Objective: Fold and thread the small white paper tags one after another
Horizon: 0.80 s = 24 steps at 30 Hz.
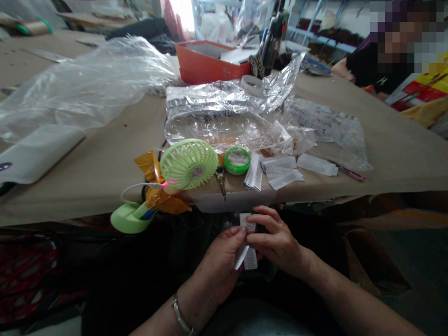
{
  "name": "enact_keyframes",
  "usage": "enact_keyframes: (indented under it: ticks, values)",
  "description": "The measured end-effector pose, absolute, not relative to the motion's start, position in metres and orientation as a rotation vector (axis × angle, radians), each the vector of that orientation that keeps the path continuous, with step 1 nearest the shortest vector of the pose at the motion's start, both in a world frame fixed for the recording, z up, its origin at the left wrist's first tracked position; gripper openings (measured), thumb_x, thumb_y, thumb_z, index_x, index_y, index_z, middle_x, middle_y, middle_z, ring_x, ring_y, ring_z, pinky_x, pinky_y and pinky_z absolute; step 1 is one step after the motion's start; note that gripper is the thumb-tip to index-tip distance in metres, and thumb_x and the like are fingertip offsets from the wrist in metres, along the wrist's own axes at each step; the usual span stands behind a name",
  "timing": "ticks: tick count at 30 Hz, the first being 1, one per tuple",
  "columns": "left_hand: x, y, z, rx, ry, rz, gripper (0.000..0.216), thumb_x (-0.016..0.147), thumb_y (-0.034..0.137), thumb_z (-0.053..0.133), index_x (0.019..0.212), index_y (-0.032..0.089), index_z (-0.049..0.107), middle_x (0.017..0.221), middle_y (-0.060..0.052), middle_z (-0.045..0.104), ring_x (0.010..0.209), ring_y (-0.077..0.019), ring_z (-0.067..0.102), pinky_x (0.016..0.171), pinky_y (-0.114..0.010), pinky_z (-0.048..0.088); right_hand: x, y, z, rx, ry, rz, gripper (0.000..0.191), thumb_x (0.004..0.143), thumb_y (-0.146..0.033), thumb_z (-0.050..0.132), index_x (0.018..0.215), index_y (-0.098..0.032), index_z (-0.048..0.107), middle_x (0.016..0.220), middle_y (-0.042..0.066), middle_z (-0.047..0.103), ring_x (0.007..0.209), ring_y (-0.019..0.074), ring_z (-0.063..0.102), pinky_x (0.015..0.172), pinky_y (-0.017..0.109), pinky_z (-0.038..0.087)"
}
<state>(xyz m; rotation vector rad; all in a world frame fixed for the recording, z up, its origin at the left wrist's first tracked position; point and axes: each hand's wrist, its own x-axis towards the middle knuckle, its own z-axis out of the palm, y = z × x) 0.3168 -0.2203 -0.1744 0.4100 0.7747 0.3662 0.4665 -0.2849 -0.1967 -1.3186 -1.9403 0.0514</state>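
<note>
Just below the table's front edge, my left hand (224,254) pinches printed white label strips (250,259) between thumb and fingers. My right hand (278,240) meets it from the other side, its thumb and index finger closed on the same strips while the other fingers curve above. The strips hang down past the fingertips, one of them slanting to the left. On the table above lie stacks of similar printed labels (282,170). A round green tub (237,161) with whitish contents sits left of them, beside a small screwdriver-like tool (221,182).
A light green fan (189,164) with orange tape and a cable stands at the table edge. Clear plastic bags (217,116) spread behind it. Farther back are an orange box (210,63) and a tape roll (252,85). A person (371,70) is at the far right.
</note>
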Motion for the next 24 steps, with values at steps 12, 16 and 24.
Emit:
enact_keyframes:
  ticks: [12,16,24]
  values:
    - [0.302,-0.228,-0.175,0.594,0.722,0.235,0.027,0.085,0.038,0.058,0.085,0.012,0.064,0.070,-0.006,0.068,0.057,-0.0121,0.062,0.056,-0.023,0.048,0.451,-0.280,-0.197,-1.328,-0.843,1.170,0.021,0.077,-0.036,0.065,0.073,-0.018,0.055,0.074,-0.002,0.055,0.061,0.0083,0.049,0.059,0.021,0.043]
    - [0.298,-0.229,-0.175,0.574,0.658,0.187,0.026,0.085,0.037,0.057,0.084,0.012,0.063,0.071,-0.005,0.067,0.057,-0.0122,0.063,0.057,-0.024,0.049,0.444,-0.279,-0.191,-1.333,-0.798,1.199,0.022,0.075,-0.035,0.067,0.069,-0.017,0.056,0.071,-0.002,0.055,0.060,0.0079,0.048,0.058,0.020,0.042]
    - [0.292,-0.229,-0.181,0.499,0.612,0.129,0.023,0.086,0.035,0.055,0.087,0.013,0.061,0.067,-0.003,0.064,0.059,-0.0147,0.066,0.055,-0.024,0.051,0.451,-0.283,-0.201,-1.075,-0.698,1.488,0.038,0.067,-0.033,0.076,0.101,-0.023,0.063,0.091,-0.001,0.062,0.072,0.0085,0.058,0.064,0.019,0.046]
